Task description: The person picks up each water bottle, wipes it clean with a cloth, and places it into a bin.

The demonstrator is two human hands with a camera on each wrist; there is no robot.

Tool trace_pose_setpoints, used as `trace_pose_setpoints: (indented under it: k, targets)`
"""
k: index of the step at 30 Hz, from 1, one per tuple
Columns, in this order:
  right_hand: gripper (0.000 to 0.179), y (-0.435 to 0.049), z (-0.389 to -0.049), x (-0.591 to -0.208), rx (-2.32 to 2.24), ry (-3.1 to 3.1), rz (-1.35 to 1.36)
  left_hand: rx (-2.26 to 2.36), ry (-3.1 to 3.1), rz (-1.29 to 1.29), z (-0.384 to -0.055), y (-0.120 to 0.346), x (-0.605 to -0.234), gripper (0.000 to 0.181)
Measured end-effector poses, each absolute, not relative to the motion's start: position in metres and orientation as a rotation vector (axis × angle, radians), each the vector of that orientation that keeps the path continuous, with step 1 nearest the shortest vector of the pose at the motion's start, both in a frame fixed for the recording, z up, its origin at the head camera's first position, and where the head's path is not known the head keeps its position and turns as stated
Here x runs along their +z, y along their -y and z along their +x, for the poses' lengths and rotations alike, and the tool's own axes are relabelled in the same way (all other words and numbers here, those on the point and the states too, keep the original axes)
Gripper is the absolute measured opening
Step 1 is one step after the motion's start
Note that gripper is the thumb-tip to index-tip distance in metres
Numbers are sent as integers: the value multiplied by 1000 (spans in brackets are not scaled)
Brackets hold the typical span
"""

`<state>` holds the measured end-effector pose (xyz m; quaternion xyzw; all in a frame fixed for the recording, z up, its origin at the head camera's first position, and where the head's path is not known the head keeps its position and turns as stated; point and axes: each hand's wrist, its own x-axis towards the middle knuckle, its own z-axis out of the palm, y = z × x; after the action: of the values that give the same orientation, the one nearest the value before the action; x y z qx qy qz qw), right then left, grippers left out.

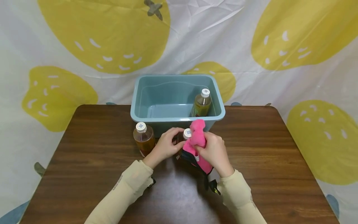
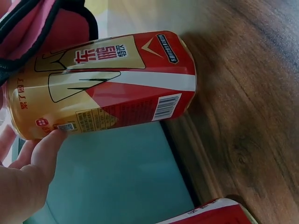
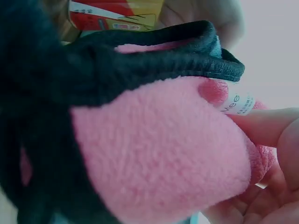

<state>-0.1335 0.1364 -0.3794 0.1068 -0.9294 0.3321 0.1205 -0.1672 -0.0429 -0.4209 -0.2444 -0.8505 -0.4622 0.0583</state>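
A drink bottle (image 2: 117, 86) with a red and gold label and a white cap (image 1: 187, 133) stands on the table before the tub. My left hand (image 1: 167, 144) holds it near the top, thumb and fingers on either side below the cap. My right hand (image 1: 215, 151) grips a pink fleecy cloth (image 3: 159, 144) with black edging and a white tag (image 3: 238, 102). Part of the cloth bunches up above the hand, and its black edge overlaps the bottle in the head view. Much of the bottle is hidden there by hands and cloth.
A blue-grey plastic tub (image 1: 179, 119) stands at the table's back edge. Inside, at its right end, is a similar white-capped bottle (image 1: 202, 105). Another capped bottle (image 1: 144, 141) stands left of my left hand. A lemon-print curtain (image 1: 195, 40) hangs behind the wooden table (image 1: 92, 174).
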Motion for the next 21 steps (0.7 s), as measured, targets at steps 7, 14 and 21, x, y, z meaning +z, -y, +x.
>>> trace_pose_setpoints:
  k: [7, 14, 21]
  targets:
    - [24, -138, -127, -393, 1112, 2762, 183, -1418, 2547, -716, -165, 44, -423, 33]
    - [19, -142, -125, -412, 1095, 2713, 208, -1416, 2561, -695, -165, 42, -424, 35]
    - [16, -145, -125, -469, 1020, 2730, 200, -1410, 2545, -727, -165, 42, -424, 34]
